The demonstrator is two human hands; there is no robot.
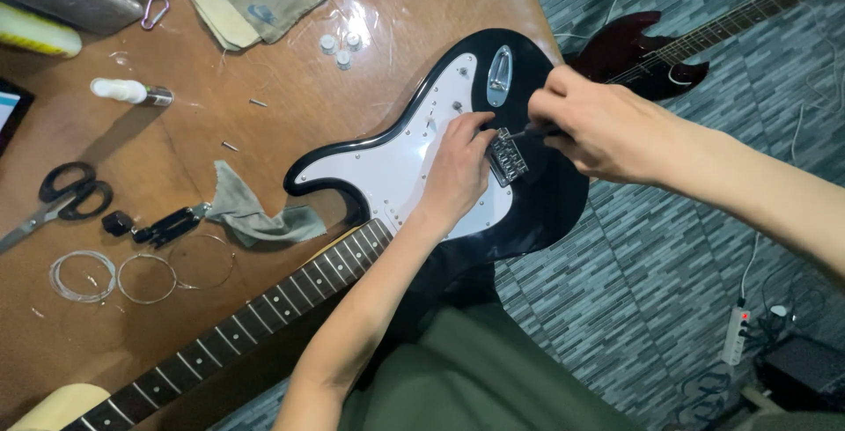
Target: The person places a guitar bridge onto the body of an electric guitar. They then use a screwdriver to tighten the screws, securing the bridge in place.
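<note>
1. The wooden table [290, 123] carries a black electric guitar [546, 193] with a white pickguard; its body overhangs the table's right edge, and its neck [264, 308] runs toward the lower left corner.
2. The left hand [458, 171] lies on the pickguard, fingers curled together against the metal bridge [508, 156].
3. The right hand [598, 127] is closed around a small screwdriver [528, 132], whose tip points left at the bridge.
4. Coiled strings [141, 272] and scissors [62, 198] lie near the left edge.
</note>
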